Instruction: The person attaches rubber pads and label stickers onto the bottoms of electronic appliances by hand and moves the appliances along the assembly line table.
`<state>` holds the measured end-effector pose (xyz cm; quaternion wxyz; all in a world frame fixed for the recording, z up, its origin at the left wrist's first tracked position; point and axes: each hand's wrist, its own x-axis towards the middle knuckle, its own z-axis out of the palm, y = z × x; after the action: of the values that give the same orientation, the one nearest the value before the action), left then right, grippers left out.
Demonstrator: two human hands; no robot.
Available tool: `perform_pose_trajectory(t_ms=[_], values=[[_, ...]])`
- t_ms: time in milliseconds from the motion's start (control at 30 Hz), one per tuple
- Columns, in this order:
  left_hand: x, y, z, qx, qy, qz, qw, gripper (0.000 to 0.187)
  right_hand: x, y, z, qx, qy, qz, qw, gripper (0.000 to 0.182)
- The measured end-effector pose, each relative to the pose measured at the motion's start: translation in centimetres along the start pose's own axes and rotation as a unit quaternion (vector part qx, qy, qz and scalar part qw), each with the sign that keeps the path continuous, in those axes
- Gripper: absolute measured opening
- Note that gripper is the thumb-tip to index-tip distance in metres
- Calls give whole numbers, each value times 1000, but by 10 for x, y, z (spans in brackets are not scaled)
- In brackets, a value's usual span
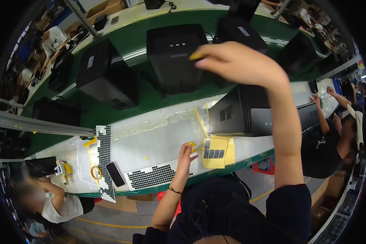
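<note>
My right hand (pixel 232 63) is raised over the green belt, smeared by motion, with a yellow cover on a fingertip. In this view its fingertips overlap the edge of a tall black box-shaped unit (pixel 173 71) with small round marks on top. I cannot tell whether the hand holds anything. My left hand (pixel 185 160) hovers low over the white bench, fingers apart, with yellow-covered tips. Just right of it lies a yellow sheet (pixel 218 162) bearing dark rectangular labels. A white sheet with rows of black round pads (pixel 152 177) lies to its left.
A vented black unit (pixel 244 112) stands on the bench at right. More black units (pixel 107 77) sit on the green belt (pixel 140 91). A phone (pixel 116 174), another pad sheet (pixel 105 148) and a tape roll (pixel 96 173) lie left. People sit at both sides.
</note>
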<state>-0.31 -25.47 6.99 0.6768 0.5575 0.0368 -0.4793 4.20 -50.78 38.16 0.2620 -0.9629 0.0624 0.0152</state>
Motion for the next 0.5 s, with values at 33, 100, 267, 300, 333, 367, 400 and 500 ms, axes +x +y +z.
perform_pose_trajectory(t_ms=[33, 100, 267, 300, 333, 367, 400, 500], values=[[5, -8, 11, -15, -26, -42, 999, 32, -27, 27, -9, -41, 67, 59, 995, 33], [16, -26, 27, -70, -71, -137, 986, 48, -77, 101, -10, -116, 158, 207, 959, 44], [28, -34, 77, -124, -104, -239, 957, 94, -149, 213, 43, 93, 212, 337, 913, 54], [30, -36, 87, -137, -115, -243, 953, 100, -154, 210, 47, 84, 235, 323, 913, 50], [32, -36, 98, -150, -127, -246, 949, 107, -156, 204, 52, 74, 258, 309, 913, 46], [33, -37, 112, -152, -97, -246, 952, 109, -160, 196, 60, 64, 311, 291, 902, 37], [35, -41, 116, -200, -106, -247, 942, 112, -169, 190, 61, 93, 297, 308, 899, 37], [33, -36, 132, -311, -113, -248, 911, 107, -199, 171, 65, 232, 310, 313, 867, 36]])
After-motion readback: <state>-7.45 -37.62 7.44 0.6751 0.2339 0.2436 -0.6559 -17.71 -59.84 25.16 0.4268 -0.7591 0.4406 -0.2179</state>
